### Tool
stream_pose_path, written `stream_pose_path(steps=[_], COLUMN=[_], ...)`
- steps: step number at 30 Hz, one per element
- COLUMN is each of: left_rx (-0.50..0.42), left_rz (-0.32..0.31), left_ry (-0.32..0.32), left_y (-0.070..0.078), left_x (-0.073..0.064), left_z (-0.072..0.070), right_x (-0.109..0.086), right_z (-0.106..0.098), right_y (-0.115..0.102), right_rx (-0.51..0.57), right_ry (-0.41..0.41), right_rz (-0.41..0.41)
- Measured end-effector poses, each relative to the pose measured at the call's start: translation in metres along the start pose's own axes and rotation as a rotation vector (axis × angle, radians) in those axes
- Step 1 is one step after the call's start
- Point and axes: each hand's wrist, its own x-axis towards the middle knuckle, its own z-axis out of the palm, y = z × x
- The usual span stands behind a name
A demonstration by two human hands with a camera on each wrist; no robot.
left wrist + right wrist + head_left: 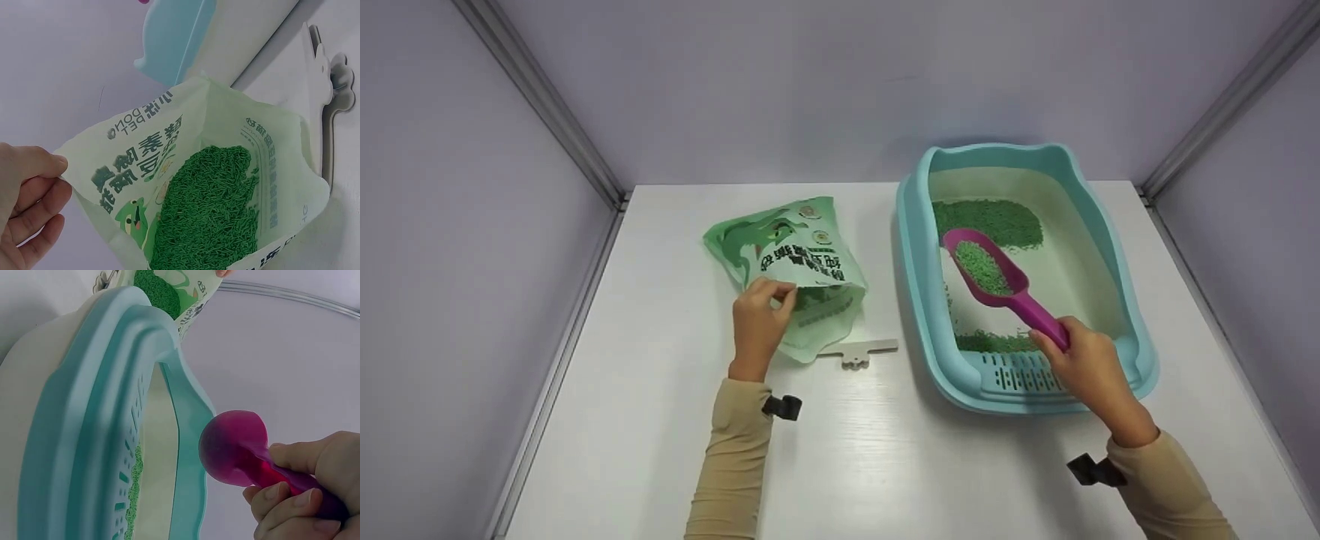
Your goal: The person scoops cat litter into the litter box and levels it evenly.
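Observation:
My left hand (760, 319) pinches the upper edge of the opening of a green cat litter bag (802, 247), which lies on the table. Inside it, in the left wrist view, are green litter pellets (205, 208). Over the blue litter box (919, 247), my right hand (1087, 364) grips the handle of a magenta scoop (1039, 316). Green pellets (981, 268) fill the scoop's bowl. In the box, one patch of green litter (997, 221) lies at the far end and a smaller strip (994, 343) near the slotted front.
A pale sealing clip (859, 351) lies on the white table (660, 300) by the bag's mouth, left of the box. Walls (810, 90) enclose the table at the back and both sides. The box's raised rim stands between the scoop and the bag.

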Motion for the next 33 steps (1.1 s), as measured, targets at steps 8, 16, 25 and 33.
stream_pose_path(steps=[8,16,25,33], left_rx=[0.027,0.023,0.016,0.033], left_rz=[0.004,0.003,0.008,0.011], left_ry=[-0.002,-0.012,0.003,0.002], left_y=[0.0,0.001,0.001,0.0], left_x=[0.0,0.0,0.0,-0.001], left_z=[0.001,0.0,-0.001,0.001], right_x=[0.005,0.01,0.021,0.035], right_z=[0.0,0.0,0.008,0.012], right_y=[0.004,0.008,0.013,0.014], right_rx=[-0.01,-0.012,-0.034,-0.047], right_ry=[-0.015,-0.099,-0.185,-0.262], right_rz=[0.011,0.031,0.041,0.063])
